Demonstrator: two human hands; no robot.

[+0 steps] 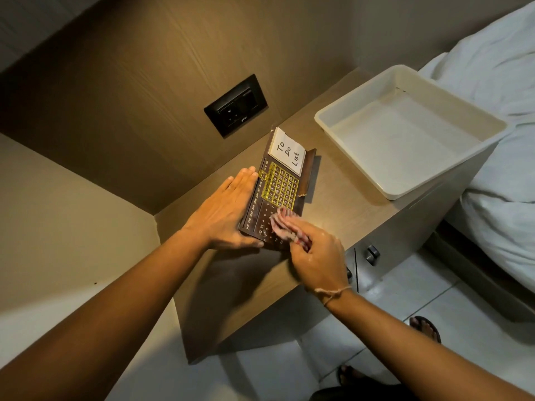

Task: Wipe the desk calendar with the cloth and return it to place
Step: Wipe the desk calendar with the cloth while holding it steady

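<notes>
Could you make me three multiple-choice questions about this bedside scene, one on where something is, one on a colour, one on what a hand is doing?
1. Where does the white tray sit?
A. on the floor
B. on the bedside table, beside the calendar
C. on the bed

2. What colour is the sliding frame on the desk calendar?
A. yellow
B. blue
C. red

3. What is the right hand doing?
A. resting empty on the table
B. lifting the tray
C. pressing a cloth onto the calendar

Answers:
1 B, it stands on the table top.
2 A, the grid frame shows yellow on brown.
3 C, the pinkish cloth is bunched in its fingers while the left hand lies flat along the calendar's edge.
</notes>
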